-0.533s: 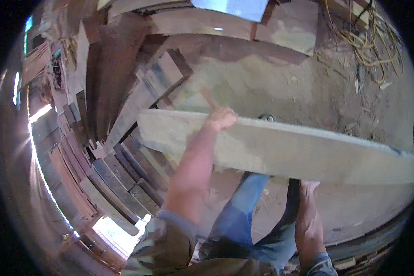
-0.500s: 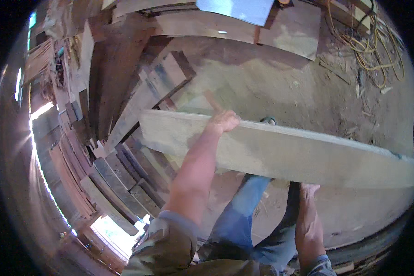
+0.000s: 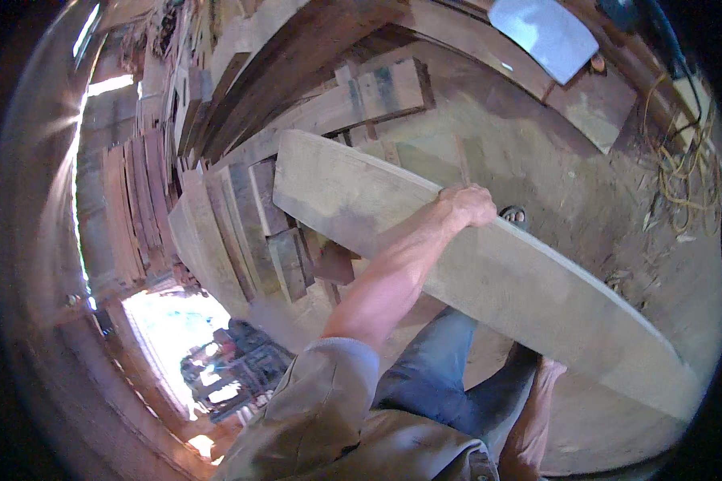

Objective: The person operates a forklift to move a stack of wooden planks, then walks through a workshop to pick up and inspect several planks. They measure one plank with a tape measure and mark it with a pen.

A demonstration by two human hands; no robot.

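A long, wide, pale wooden board (image 3: 529, 280) slants across in front of my legs, its left end farther away and its right end nearer. My left hand (image 3: 469, 204) is closed over its upper edge, a little left of the middle, with the fingers going over the far side. Down at the lower edge, my right hand (image 3: 550, 369) holds the board from beneath; its fingers are hidden behind the wood. Past the upper edge shows a foot in a sandal (image 3: 512, 215).
Stacked planks (image 3: 217, 232) lie to the left, close to the board's left end. Thick beams (image 3: 305, 72) rest behind them. A pale blue-white panel (image 3: 544, 36) is at the back, and a yellow cord (image 3: 682, 188) lies tangled at the far right. Bright light enters through an opening (image 3: 164, 329) at lower left.
My view has turned toward the left. The board now slants more steeply in the picture, its right end lower, and both hands keep their hold on it.
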